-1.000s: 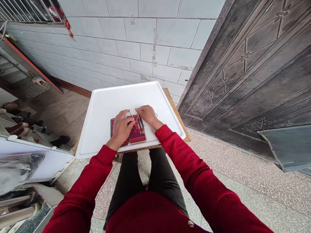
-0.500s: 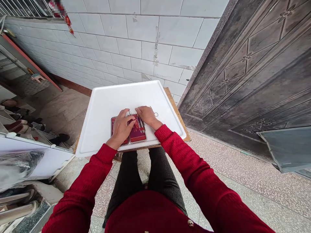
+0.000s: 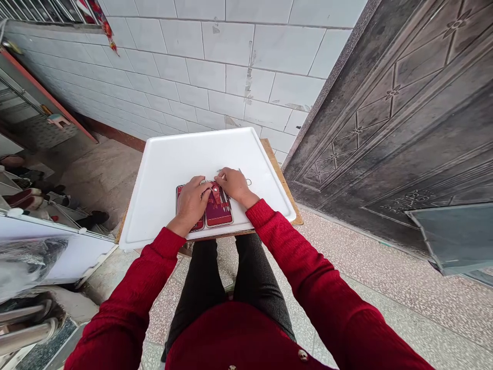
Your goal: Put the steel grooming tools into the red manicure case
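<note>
An open red manicure case (image 3: pixel 219 217) lies near the front edge of a white tray (image 3: pixel 185 154), with small metal tools in its right half. A red strap with a shiny snap (image 3: pixel 215 189) shows between my hands. My left hand (image 3: pixel 191 201) covers most of the left half, its fingers bent over the case and its thumb reaching to the strap. My right hand (image 3: pixel 234 184) is closed at the case's upper right edge, fingertips pinched together; what they hold is too small to make out. Just right of it, a metal ring handle (image 3: pixel 248 182) rests on the tray.
Under the tray is a wooden board (image 3: pixel 274 154). A white tiled wall (image 3: pixel 227 77) stands behind, and a dark carved metal door (image 3: pixel 370 118) is to the right. Shoes on a rack (image 3: pixel 29 198) are at the left, near plastic-wrapped goods (image 3: pixel 31 264).
My left thumb has moved up toward the top of the right half. The strap's snap now shows between my hands. My right hand has barely shifted.
</note>
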Demonstrator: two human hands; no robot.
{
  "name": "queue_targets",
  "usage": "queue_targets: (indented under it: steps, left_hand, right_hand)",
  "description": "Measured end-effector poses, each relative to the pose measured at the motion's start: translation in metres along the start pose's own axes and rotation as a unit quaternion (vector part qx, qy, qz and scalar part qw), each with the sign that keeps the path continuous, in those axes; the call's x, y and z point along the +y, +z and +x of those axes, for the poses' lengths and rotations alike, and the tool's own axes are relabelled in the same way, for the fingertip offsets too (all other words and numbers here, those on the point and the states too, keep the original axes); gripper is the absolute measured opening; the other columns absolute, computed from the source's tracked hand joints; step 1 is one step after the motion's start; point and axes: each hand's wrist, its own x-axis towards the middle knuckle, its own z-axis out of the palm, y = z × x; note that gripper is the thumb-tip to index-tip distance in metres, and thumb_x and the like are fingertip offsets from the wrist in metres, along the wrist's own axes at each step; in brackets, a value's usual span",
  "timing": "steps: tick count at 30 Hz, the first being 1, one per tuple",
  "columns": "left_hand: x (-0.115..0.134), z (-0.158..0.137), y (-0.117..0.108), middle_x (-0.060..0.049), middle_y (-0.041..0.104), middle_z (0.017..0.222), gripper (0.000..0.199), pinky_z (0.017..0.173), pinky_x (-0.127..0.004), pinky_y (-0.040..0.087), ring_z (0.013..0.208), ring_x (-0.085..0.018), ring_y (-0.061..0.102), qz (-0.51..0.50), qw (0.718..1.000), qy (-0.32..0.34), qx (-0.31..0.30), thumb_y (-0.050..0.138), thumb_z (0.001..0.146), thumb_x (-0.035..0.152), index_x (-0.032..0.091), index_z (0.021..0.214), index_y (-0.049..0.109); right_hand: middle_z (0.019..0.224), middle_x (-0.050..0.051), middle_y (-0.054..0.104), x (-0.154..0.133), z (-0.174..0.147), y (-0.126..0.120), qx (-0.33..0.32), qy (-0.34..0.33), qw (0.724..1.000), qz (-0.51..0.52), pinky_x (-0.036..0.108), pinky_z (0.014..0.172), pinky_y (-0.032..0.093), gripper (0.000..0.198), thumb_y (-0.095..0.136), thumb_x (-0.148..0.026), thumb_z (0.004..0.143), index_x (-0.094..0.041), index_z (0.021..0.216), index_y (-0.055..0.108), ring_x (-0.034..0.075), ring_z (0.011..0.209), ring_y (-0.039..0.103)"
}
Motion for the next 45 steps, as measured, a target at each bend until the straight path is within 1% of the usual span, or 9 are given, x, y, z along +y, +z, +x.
queue_targets:
  steps: [2,5,10,16,21,24,28,35,45]
  left_hand:
    - [-0.001,0.0,0.0,-0.01,0.069,0.123,0.027,0.099,-0.045,0.052,0.119,-0.028,0.062,-0.001,1.0,0.013,-0.003,0.049,0.1,0.022,0.021,0.108,0.075]
    - [-0.003,0.0,0.0,-0.009,0.07,0.112,0.025,0.095,-0.045,0.052,0.112,-0.027,0.062,-0.002,0.999,0.034,-0.019,0.05,0.099,0.021,0.021,0.101,0.075]
    - [-0.005,0.0,0.001,-0.009,0.069,0.123,0.025,0.099,-0.048,0.051,0.116,-0.028,0.061,0.017,0.999,0.042,-0.029,0.051,0.099,0.019,0.021,0.099,0.076]
    - [-0.003,-0.001,0.001,-0.013,0.065,0.134,0.025,0.103,-0.052,0.05,0.127,-0.032,0.058,0.048,0.998,0.016,-0.023,0.055,0.095,0.018,0.02,0.113,0.072]
    - [-0.004,-0.001,-0.003,-0.013,0.067,0.133,0.021,0.104,-0.054,0.05,0.127,-0.033,0.059,0.056,0.998,0.012,-0.026,0.056,0.097,0.025,0.02,0.109,0.073]
    - [-0.008,0.001,-0.007,-0.013,0.067,0.135,0.024,0.107,-0.055,0.049,0.129,-0.033,0.058,0.049,0.999,0.013,-0.015,0.053,0.099,0.025,0.02,0.109,0.074]
    - [-0.016,0.005,-0.009,-0.01,0.069,0.131,0.025,0.107,-0.052,0.05,0.127,-0.031,0.06,0.015,1.0,0.007,-0.005,0.052,0.099,0.025,0.021,0.105,0.076]
    - [-0.022,0.005,0.001,-0.008,0.072,0.12,0.026,0.099,-0.045,0.054,0.111,-0.025,0.066,-0.07,0.997,0.025,-0.025,0.05,0.1,0.025,0.022,0.102,0.076]
    - [-0.023,0.003,0.007,-0.005,0.073,0.116,0.024,0.096,-0.044,0.052,0.103,-0.025,0.067,-0.037,0.998,0.037,-0.018,0.052,0.1,0.024,0.024,0.1,0.075]
  right_hand:
    - [0.099,0.005,0.078,0.002,0.0,0.001,0.011,0.004,1.0,0.016,0.028,0.072,0.041,0.025,0.056,-0.036,0.103,-0.019,0.109,0.072,0.019,0.088,0.067]
    - [0.094,0.004,0.077,0.004,0.0,0.0,0.016,-0.005,1.0,0.014,0.027,0.069,0.04,0.026,0.052,-0.032,0.104,-0.019,0.097,0.073,0.018,0.083,0.066]
    - [0.092,0.004,0.076,0.005,-0.002,0.0,0.02,-0.032,0.999,0.0,0.027,0.067,0.04,0.03,0.051,-0.029,0.101,-0.019,0.083,0.072,0.017,0.081,0.065]
    - [0.09,0.004,0.077,0.004,-0.003,0.002,0.027,-0.016,0.999,-0.009,0.028,0.065,0.04,0.025,0.052,-0.024,0.097,-0.02,0.086,0.074,0.019,0.08,0.066]
    - [0.086,0.002,0.076,0.006,-0.003,0.002,0.042,0.007,0.998,0.035,0.027,0.064,0.04,0.015,0.059,-0.022,0.092,-0.02,0.089,0.074,0.018,0.078,0.065]
    - [0.084,0.002,0.075,0.01,-0.001,-0.002,0.067,0.007,0.996,0.055,0.026,0.064,0.04,0.018,0.058,-0.025,0.095,-0.02,0.087,0.073,0.017,0.074,0.064]
    - [0.095,0.005,0.075,0.016,0.008,-0.011,0.104,-0.007,0.994,-0.021,0.028,0.068,0.041,0.02,0.056,-0.023,0.097,-0.021,0.092,0.075,0.019,0.083,0.065]
    - [0.112,0.012,0.074,0.008,0.027,-0.026,0.016,-0.041,0.972,-0.23,0.031,0.072,0.042,0.028,0.05,-0.016,0.101,-0.02,0.101,0.078,0.024,0.095,0.067]
    - [0.112,0.023,0.076,-0.002,0.045,-0.029,-0.093,-0.129,0.914,-0.373,0.035,0.082,0.049,0.031,0.049,-0.008,0.096,-0.009,0.113,0.075,0.031,0.102,0.07]
